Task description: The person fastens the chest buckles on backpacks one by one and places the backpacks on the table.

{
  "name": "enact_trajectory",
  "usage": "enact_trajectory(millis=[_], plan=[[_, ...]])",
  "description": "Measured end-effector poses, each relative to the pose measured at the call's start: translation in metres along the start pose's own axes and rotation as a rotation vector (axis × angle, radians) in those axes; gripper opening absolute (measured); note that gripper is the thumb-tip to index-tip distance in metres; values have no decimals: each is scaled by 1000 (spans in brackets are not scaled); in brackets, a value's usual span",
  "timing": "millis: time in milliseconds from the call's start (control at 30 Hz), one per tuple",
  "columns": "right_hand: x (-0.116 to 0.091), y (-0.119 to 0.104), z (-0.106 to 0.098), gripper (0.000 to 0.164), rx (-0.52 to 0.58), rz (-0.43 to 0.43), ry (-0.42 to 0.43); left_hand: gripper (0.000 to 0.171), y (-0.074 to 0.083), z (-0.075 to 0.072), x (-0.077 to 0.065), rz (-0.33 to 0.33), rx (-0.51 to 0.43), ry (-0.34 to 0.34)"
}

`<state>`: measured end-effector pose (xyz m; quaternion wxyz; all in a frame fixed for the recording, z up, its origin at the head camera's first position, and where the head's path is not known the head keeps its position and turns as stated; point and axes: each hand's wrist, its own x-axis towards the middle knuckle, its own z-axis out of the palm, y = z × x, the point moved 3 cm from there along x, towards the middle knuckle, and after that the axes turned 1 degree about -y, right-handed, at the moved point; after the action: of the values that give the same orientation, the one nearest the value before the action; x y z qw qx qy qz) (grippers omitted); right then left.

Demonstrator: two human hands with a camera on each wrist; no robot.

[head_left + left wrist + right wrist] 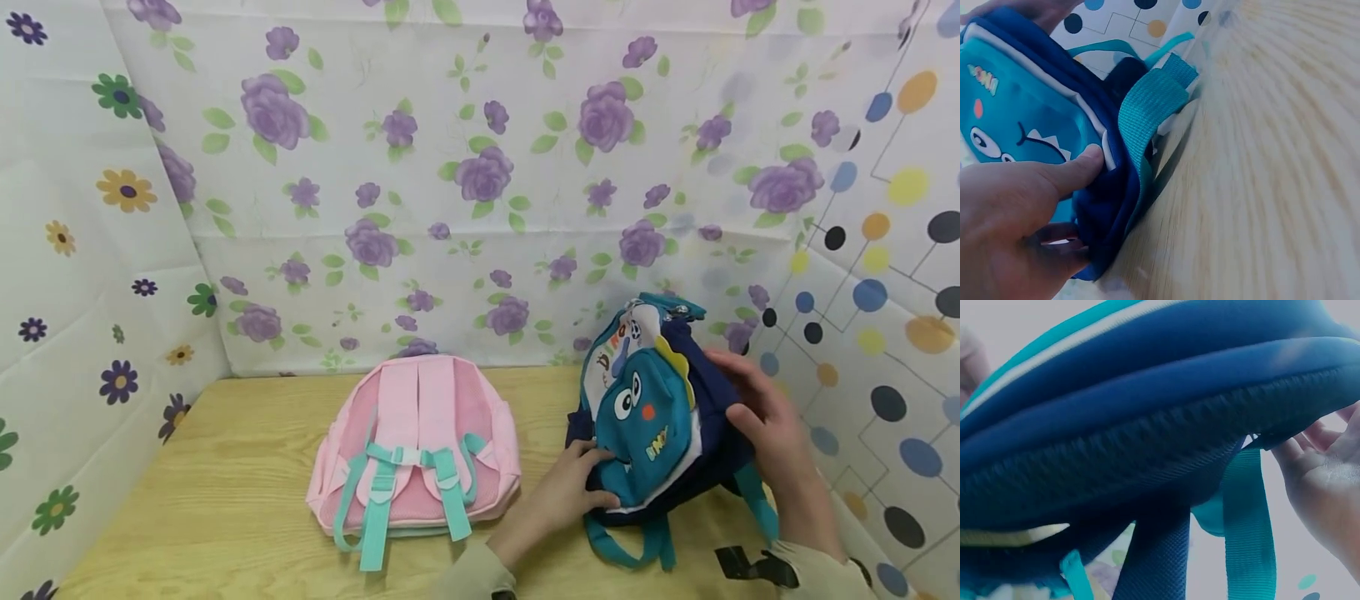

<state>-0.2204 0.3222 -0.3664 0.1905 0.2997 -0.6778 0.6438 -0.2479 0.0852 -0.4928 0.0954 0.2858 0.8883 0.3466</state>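
Observation:
A teal and navy backpack [647,417] with a cartoon dinosaur face stands tilted at the right of the table, its front turned to the left. My left hand [562,492] grips its lower left corner; in the left wrist view the thumb [1082,169] lies on the front and the fingers curl under the side. At the opposite side, my right hand [776,425] holds the navy edge, its fingers partly hidden behind the bag. Teal straps [1150,112] hang from the bottom onto the table. The right wrist view shows the navy side and dangling webbing [1250,519].
A pink backpack [420,450] with mint straps lies on the wooden table [225,467], left of my hands, its shoulder straps facing up. Flowered cloth [465,167] covers the back wall, and a dotted cloth [885,333] hangs close beside my right hand.

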Motion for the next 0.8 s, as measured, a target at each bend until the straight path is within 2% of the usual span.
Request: enact_trajectory(millis=[167,333,500,800], plan=[[0,-4,5,48,-74,6,1,57,5,8,8,19,3,3],[1,-8,6,47,-152,76,30,58,9,12,17,20,-37,4],[3,-9,8,47,-219,140,56,59,10,16,24,33,-37,8],[18,-11,18,48,-302,125,25,58,12,29,40,67,-85,43]])
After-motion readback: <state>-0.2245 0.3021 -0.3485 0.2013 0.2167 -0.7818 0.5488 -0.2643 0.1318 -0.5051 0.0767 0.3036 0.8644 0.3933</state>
